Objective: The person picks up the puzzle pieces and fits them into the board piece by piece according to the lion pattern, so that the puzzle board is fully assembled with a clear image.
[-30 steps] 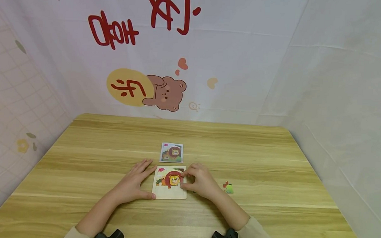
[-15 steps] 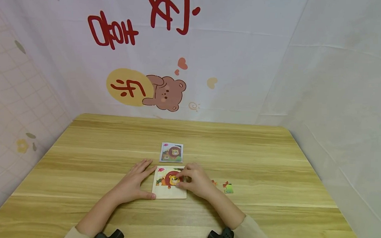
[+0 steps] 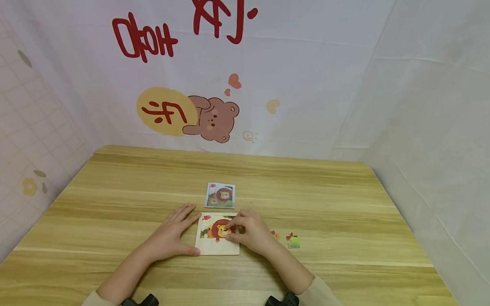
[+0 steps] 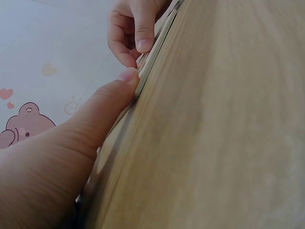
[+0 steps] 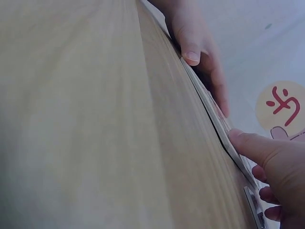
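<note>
Brace puzzle board [image 3: 214, 248] from its left with spread-fingered left hand [image 3: 175, 234]. Press lion picture [image 3: 218, 229] evenly into board's far half with bent right hand [image 3: 253, 232]; cannot tell whether pinching.

On the white backdrop [image 3: 312, 74] beyond the worktop's [image 3: 328, 196] far edge, a yellow disc [image 3: 165, 127] bears one red character [image 3: 169, 112], turned sideways, apparently 乐. Larger red lettering [image 3: 239, 17] above it, and more red lettering [image 3: 144, 43] nearer left, cannot be read with certainty.
</note>
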The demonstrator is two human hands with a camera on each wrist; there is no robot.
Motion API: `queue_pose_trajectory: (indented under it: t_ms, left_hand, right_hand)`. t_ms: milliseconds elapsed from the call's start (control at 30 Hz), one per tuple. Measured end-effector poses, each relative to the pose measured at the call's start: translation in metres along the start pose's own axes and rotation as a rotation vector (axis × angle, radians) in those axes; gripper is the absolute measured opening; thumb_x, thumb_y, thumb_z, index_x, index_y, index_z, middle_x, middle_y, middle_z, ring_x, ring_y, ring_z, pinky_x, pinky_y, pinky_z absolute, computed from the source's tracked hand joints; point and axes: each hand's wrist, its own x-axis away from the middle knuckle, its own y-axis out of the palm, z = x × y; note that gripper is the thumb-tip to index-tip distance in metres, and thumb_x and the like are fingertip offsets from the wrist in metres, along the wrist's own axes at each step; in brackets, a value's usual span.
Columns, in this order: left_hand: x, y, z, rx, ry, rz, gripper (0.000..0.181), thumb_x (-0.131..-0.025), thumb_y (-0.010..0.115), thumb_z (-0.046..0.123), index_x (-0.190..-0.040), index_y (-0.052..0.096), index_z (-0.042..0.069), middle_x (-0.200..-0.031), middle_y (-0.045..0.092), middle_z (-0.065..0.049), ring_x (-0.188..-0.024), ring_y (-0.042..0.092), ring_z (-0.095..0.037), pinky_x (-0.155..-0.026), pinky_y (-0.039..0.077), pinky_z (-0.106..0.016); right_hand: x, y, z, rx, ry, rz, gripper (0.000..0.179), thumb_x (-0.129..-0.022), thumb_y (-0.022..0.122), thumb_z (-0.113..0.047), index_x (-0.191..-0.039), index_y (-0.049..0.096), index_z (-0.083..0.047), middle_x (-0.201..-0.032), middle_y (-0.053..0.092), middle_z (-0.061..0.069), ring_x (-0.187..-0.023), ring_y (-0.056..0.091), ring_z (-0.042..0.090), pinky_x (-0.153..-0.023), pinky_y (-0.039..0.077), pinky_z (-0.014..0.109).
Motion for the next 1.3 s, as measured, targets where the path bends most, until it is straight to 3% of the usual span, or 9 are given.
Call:
queue_pose_trajectory:
  t_ms: [233,500,733,933,1300]
  left_hand:
    - [0.001,-0.001,0.000,0.000,0.008,0.007,0.106,-0.066,0.069,0.073,-0.147,0.041,0.010,-0.156,0.020,-0.013,-0.143,0.010,-0.036,-0.107,0.012,-0.064]
    - [0.000,0.002,0.000,0.002,0.011,0.012,0.106,-0.065,0.070,0.072,-0.147,0.040,0.011,-0.156,0.021,-0.012,-0.143,0.010,-0.035,-0.108,0.012,-0.063]
    - [-0.001,0.001,0.001,0.002,0.008,0.001,0.107,-0.065,0.069,0.073,-0.147,0.040,0.010,-0.157,0.020,-0.013,-0.143,0.010,-0.035,-0.109,0.011,-0.062]
    - [-0.001,0.001,0.001,0.000,0.006,-0.002,0.108,-0.065,0.069,0.073,-0.147,0.040,0.011,-0.157,0.020,-0.012,-0.143,0.009,-0.035,-0.108,0.012,-0.063]
    - [-0.001,0.001,0.001,0.003,0.005,-0.004,0.108,-0.064,0.070,0.073,-0.147,0.040,0.010,-0.157,0.020,-0.013,-0.143,0.009,-0.035,-0.109,0.010,-0.062]
  right_hand:
    - [0.001,-0.003,-0.002,-0.056,-0.006,0.009,0.020,-0.076,0.081,-0.033,-0.092,0.076,-0.022,-0.083,0.057,-0.010,-0.075,0.043,0.010,-0.066,0.037,0.025]
    - [0.012,-0.018,-0.002,-0.149,0.050,0.018,0.020,-0.078,0.081,-0.027,-0.096,0.076,-0.019,-0.090,0.059,-0.006,-0.081,0.046,0.016,-0.064,0.040,0.026]
    - [0.027,-0.029,0.006,-0.119,0.058,0.048,0.021,-0.075,0.083,-0.026,-0.093,0.075,-0.018,-0.090,0.059,-0.008,-0.082,0.048,0.013,-0.067,0.043,0.026]
    - [0.040,-0.037,0.013,-0.062,0.027,0.044,0.025,-0.073,0.084,-0.027,-0.094,0.075,-0.019,-0.086,0.058,-0.008,-0.075,0.047,0.013,-0.062,0.041,0.024]
    - [0.058,-0.044,0.026,-0.066,-0.020,0.041,0.027,-0.071,0.085,-0.030,-0.094,0.074,-0.020,-0.087,0.059,-0.013,-0.073,0.047,0.012,-0.062,0.040,0.023]
